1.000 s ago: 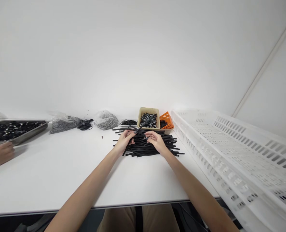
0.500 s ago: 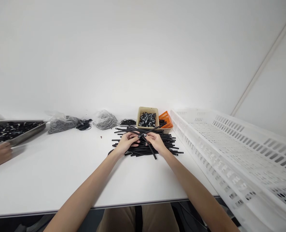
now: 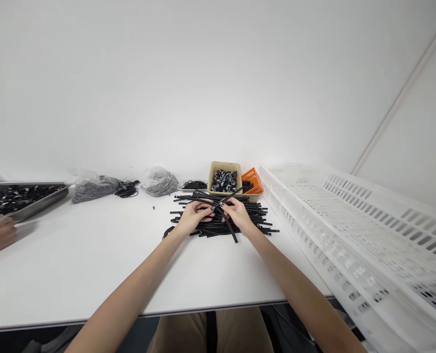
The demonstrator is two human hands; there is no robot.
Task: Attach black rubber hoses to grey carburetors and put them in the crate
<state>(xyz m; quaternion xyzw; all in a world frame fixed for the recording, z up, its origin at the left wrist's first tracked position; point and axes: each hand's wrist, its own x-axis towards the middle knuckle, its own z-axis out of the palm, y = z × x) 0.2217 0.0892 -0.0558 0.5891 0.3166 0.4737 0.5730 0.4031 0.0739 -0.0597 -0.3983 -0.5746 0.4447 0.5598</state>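
Left hand (image 3: 192,218), head view: thumb and fingers pinched on crossed black tubes (image 3: 231,229), above the tube pile (image 3: 210,229).
Right hand (image 3: 239,214): likewise pinching these tubes, above the pile.
Crossing: apparently done; whether they're joined, I cannot tell.
Tube pile: many loose tubes remain there, seemingly unpaired.

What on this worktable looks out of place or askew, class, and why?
A small brownish bit lies alone on the white table, apart from the pile of long black pieces; I cannot tell what it is. The orange basket sits askew beside the beige bin.
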